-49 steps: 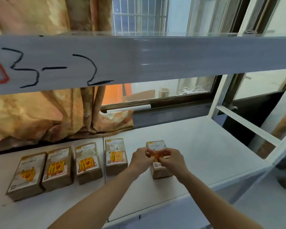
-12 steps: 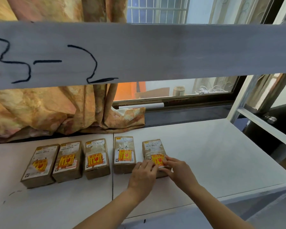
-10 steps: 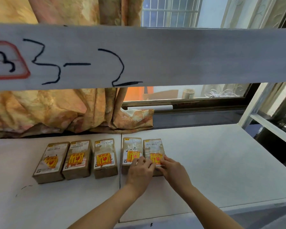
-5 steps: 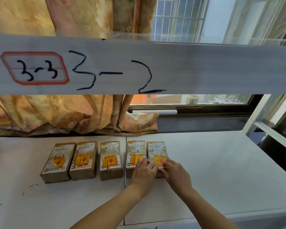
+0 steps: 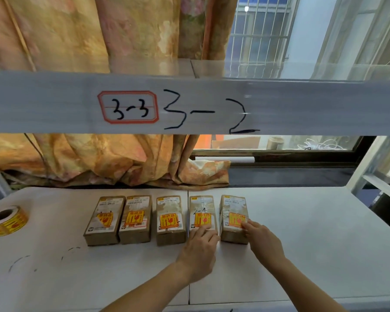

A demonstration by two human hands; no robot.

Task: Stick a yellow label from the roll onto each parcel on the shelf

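Observation:
Several brown parcels lie in a row on the white shelf (image 5: 302, 244), each with a yellow label on top. The rightmost parcel (image 5: 234, 212) carries its yellow label (image 5: 236, 219) near the front. My right hand (image 5: 262, 240) rests at that parcel's front right corner, fingertips on the label's edge. My left hand (image 5: 199, 248) lies flat at the front of the neighbouring parcel (image 5: 201, 212), fingers touching its front end. Neither hand holds anything. The roll of yellow labels (image 5: 7, 219) lies at the shelf's far left.
An upper shelf beam (image 5: 302, 106) marked "3-3" and "3-2" crosses above. An orange curtain (image 5: 99, 163) hangs behind the parcels, and a window sill (image 5: 279, 174) runs behind the right half. A white upright post (image 5: 367, 163) stands at the right.
Both hands held a label over the rightmost parcel, then pressed it down. That parcel now lies closer to its neighbour. The view has swung left, bringing the label roll into sight.

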